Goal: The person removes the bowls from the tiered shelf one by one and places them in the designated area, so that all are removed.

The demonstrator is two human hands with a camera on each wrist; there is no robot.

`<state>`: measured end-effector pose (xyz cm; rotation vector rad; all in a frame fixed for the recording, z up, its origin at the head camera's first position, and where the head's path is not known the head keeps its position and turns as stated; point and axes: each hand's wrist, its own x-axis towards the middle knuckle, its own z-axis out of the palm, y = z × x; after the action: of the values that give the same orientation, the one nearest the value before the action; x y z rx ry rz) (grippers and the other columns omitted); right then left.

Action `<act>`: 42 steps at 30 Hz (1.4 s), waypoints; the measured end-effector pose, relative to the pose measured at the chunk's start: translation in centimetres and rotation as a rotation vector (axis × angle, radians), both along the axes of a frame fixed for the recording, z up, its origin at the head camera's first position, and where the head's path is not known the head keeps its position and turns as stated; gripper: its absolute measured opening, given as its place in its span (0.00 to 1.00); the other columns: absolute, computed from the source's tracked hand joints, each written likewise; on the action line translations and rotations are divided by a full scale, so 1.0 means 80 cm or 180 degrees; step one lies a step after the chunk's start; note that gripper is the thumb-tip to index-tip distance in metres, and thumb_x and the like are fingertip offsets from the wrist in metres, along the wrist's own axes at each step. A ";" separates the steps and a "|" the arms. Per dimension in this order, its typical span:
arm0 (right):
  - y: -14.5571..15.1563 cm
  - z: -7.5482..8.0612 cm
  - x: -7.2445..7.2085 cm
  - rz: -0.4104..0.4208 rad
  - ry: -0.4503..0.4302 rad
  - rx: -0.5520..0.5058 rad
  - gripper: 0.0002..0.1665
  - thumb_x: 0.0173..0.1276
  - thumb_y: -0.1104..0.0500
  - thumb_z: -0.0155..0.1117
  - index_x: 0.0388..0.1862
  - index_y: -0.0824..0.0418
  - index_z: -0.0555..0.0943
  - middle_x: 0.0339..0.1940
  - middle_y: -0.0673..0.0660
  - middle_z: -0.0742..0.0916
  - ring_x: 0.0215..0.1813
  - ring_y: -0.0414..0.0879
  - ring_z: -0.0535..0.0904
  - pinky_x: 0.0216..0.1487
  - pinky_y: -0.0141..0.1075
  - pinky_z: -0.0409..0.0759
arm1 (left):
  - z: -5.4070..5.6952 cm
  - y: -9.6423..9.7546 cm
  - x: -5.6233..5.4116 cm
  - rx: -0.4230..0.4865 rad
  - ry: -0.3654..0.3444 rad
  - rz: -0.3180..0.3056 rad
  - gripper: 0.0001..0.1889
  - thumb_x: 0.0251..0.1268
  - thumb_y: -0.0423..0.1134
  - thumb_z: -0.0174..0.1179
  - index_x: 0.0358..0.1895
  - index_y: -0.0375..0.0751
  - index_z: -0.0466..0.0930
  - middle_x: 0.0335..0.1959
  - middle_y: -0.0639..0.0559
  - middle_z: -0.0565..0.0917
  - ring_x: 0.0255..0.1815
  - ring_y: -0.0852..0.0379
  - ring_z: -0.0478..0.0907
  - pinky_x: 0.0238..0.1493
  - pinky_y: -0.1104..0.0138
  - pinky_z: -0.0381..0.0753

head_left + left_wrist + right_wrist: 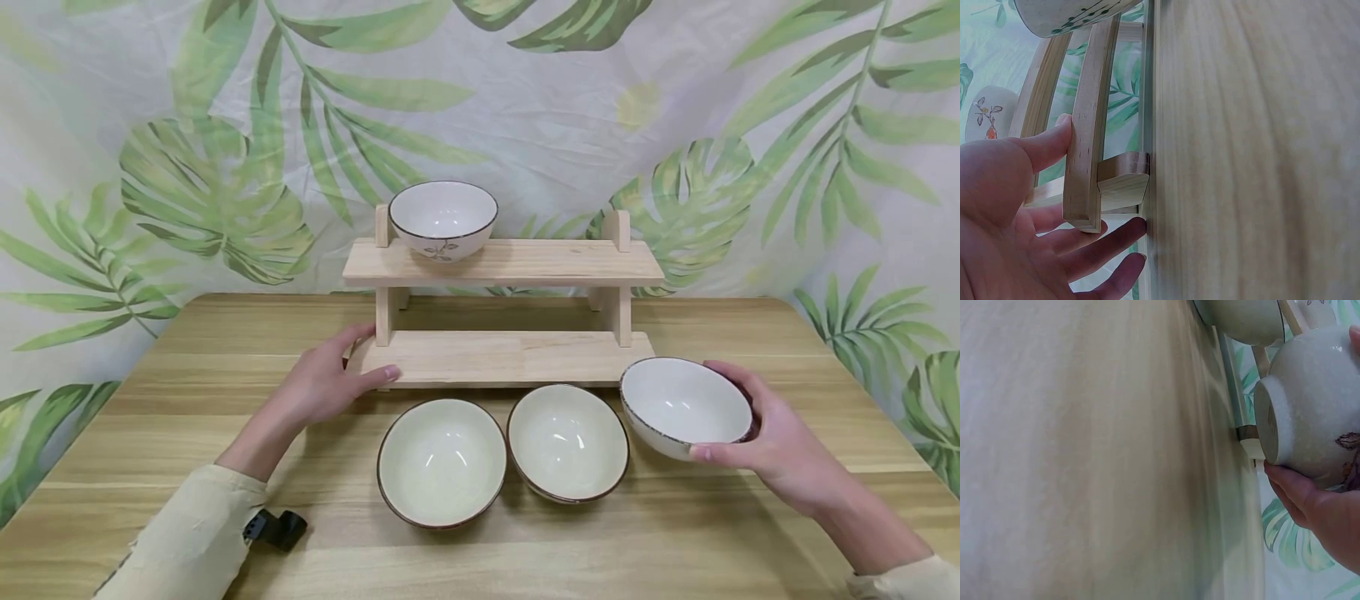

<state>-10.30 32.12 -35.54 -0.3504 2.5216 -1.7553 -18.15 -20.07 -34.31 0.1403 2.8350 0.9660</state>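
Note:
My right hand (783, 442) grips a white bowl (684, 404) by its right side, thumb at the near rim. In the right wrist view this bowl (1316, 394) is tilted and its base is off the table. My left hand (330, 379) holds the left end of the two-tier wooden rack (495, 358), with its thumb (1054, 140) on the lower board and fingers around the end. A white bowl with a leaf pattern (444, 221) sits on the upper board, toward the left. Two cream bowls with brown rims, a left one (442, 462) and a right one (567, 443), stand in front of the rack.
The wood-grain table (525, 550) reaches back to a leaf-print cloth (540, 125) hanging behind the rack. A small black device (277, 529) shows at the left sleeve. The right cream bowl stands close to the held bowl.

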 end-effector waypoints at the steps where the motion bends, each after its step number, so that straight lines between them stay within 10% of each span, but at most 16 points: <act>1: 0.001 -0.001 0.001 0.0001 -0.0014 0.0031 0.56 0.57 0.77 0.75 0.80 0.52 0.62 0.68 0.45 0.74 0.55 0.37 0.85 0.50 0.27 0.85 | 0.000 0.000 0.000 -0.0003 0.0000 0.0002 0.50 0.70 0.65 0.66 0.84 0.42 0.58 0.70 0.26 0.78 0.66 0.33 0.78 0.61 0.42 0.79; 42: 0.018 -0.009 0.017 0.0454 0.0139 0.0953 0.65 0.54 0.68 0.83 0.84 0.52 0.54 0.77 0.61 0.69 0.62 0.31 0.77 0.51 0.27 0.82 | 0.002 0.000 0.002 -0.0027 -0.0015 0.0019 0.49 0.69 0.66 0.66 0.85 0.44 0.58 0.70 0.26 0.77 0.67 0.33 0.78 0.61 0.42 0.79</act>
<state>-8.91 33.54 -36.24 -0.5382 2.6605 -1.3104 -18.01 -20.10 -34.18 0.1283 2.8365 0.9542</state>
